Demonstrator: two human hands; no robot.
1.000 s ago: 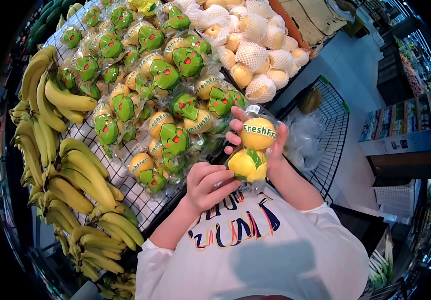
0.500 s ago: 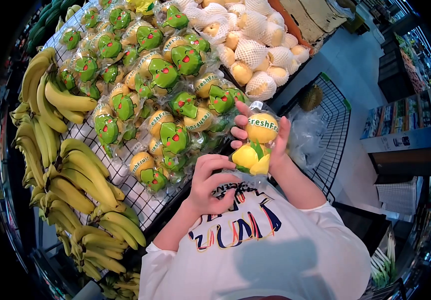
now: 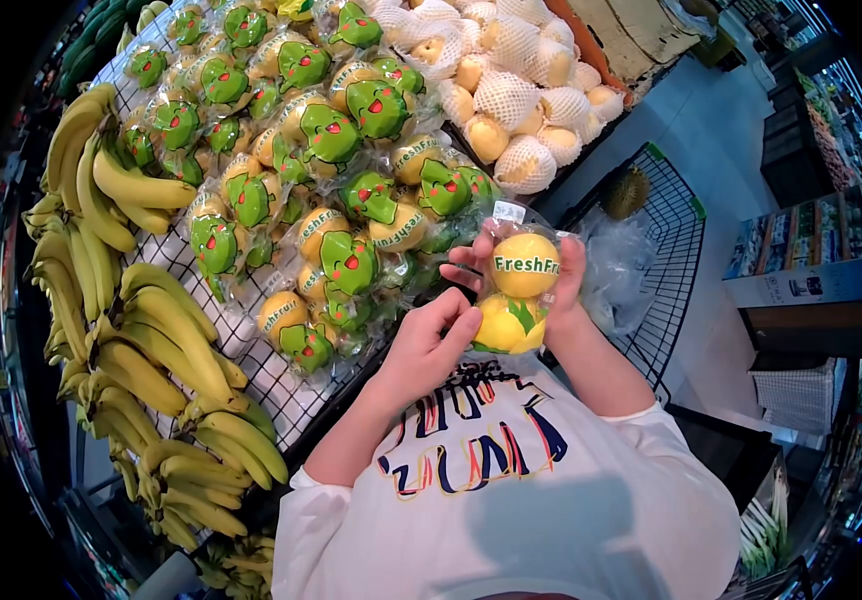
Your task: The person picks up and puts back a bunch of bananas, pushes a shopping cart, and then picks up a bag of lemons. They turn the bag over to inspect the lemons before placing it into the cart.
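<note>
A clear plastic bag with a yellow round fruit [image 3: 524, 268] marked "FreshFruit" and a yellow-and-green printed part [image 3: 511, 324] below it is in front of my chest. My right hand [image 3: 568, 275] cradles this packed fruit from behind, thumb on the right side and fingertips showing past the left side. My left hand [image 3: 429, 338] is closed at the bag's lower left edge, with thumb and forefinger together there. Whether it pinches the plastic is hard to see. A small white label [image 3: 508, 211] sits at the bag's top.
Similar bagged fruits with green cartoon prints [image 3: 348, 265] are heaped on a wire rack [image 3: 251, 355]. Bananas [image 3: 166, 335] line its left side. Fruits in white foam nets [image 3: 506, 95] lie behind. A shopping cart [image 3: 673, 250] holding a durian [image 3: 624, 192] and plastic bags stands at right.
The bagged fruit has turned and tilted so its label and print face me more. My left hand's fingers have gone from spread and curved to closed at the bag's lower edge.
</note>
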